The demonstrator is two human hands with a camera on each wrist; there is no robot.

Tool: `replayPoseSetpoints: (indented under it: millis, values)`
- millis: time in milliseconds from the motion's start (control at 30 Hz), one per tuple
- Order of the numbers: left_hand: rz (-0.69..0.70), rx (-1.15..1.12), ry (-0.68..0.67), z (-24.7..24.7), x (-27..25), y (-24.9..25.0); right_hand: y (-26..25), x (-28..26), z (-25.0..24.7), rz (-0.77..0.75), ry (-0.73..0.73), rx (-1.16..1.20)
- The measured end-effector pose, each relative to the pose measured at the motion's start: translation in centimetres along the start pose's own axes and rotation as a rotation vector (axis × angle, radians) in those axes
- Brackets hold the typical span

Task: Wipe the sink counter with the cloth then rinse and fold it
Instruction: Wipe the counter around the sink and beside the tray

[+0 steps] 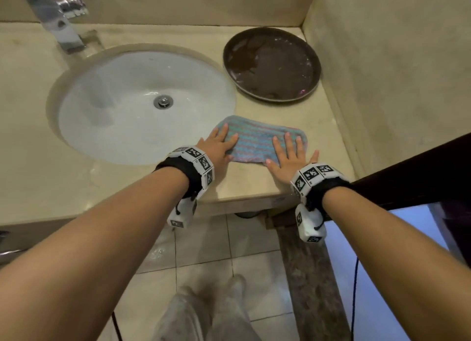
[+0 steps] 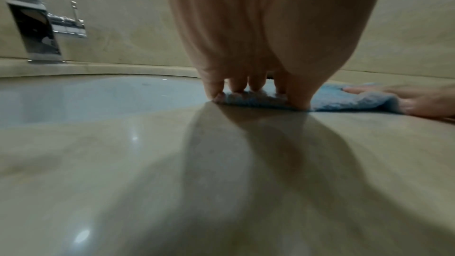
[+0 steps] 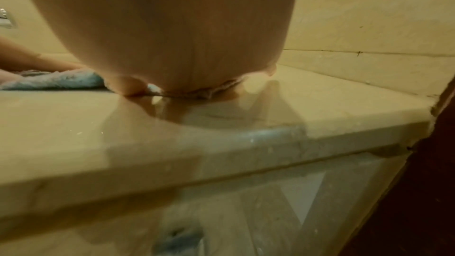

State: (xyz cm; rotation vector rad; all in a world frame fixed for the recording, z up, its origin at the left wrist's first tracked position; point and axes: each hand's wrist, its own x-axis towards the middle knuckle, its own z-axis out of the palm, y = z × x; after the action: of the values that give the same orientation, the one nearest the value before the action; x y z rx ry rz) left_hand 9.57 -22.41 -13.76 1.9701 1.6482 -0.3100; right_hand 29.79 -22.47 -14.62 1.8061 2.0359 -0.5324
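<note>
Cloth (image 1: 257,142) lies flat on the counter (image 1: 293,182), just right of the sink (image 1: 102,126). Left hand (image 1: 219,147) and right hand (image 1: 290,157), fingers straight, press its two ends.

1. The cloth (image 1: 257,142) is striped in thin wavy bands of teal, blue and pinkish purple; in the left wrist view it (image 2: 344,100) reads as plain light blue.
2. The surface (image 1: 293,126) is glossy cream-beige stone with faint mottling.
3. The sink (image 1: 114,126) is white, with a silver drain (image 1: 163,101).
4. The tap (image 1: 61,22) is shiny chrome.
5. The round tray (image 1: 271,64) is dark brown with pale smears.
6. The wrist bands (image 1: 193,167) are black, carrying white blocks printed with black-and-white square codes.
7. The floor (image 1: 204,251) has pale beige tiles with darker grout lines.
</note>
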Motion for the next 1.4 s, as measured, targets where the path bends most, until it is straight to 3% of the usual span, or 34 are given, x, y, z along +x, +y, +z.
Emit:
replayPoseSetpoints:
  millis: [367,600,800,1067,1400]
  values:
    - [0.06,0.06,-0.032,-5.5,7.4,-0.4,0.3,5.9,-2.6,0.102,0.035,0.072]
    - [0.135,0.039,-0.081,-6.4,7.9,-1.6,-0.4,7.1,-3.8,0.201,-0.002,0.084]
    - [0.106,0.03,-0.091,-6.2,7.2,-1.2,-1.5,6.1,-3.3,0.221,0.031,0.094]
    - [0.069,0.038,-0.063,-3.2,2.8,-0.8,-1.5,1.6,-0.2,0.152,0.028,0.069]
    - [-0.056,0.028,0.047,2.3,-6.4,-2.4,-4.9,-3.9,3.4,0.001,0.027,0.02]
